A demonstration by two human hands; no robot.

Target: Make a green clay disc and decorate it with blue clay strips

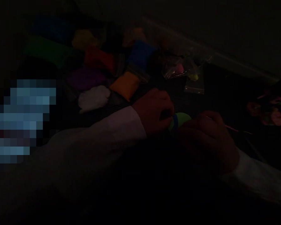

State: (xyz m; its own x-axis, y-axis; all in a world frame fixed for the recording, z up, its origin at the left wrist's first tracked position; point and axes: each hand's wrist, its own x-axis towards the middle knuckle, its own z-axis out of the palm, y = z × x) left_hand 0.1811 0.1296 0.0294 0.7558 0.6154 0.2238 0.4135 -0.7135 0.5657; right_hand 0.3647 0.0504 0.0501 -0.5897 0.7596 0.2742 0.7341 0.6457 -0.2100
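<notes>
The picture is very dark. A bright green rounded piece of modelling clay [184, 118] with a dark blue band [175, 121] lies between my hands. My left hand [154, 111] is closed, with thumb and fingertips on the piece's left edge. My right hand [208, 137] is closed at its right side, fingers bent and partly hiding it. Out behind the right hand's fingers runs a thin pink stick [231, 128] with a pale end; a glint between the fingers lies in line with it. The fingertips of the right hand are lost in shadow.
Bags of coloured clay lie beyond my left arm, among them white [95, 97], orange [125, 84], red [99, 59] and blue [141, 54]. Small clear bags [194, 84] lie further back. Small colourful pieces [277, 117] sit at the right. A pixelated patch covers the left edge.
</notes>
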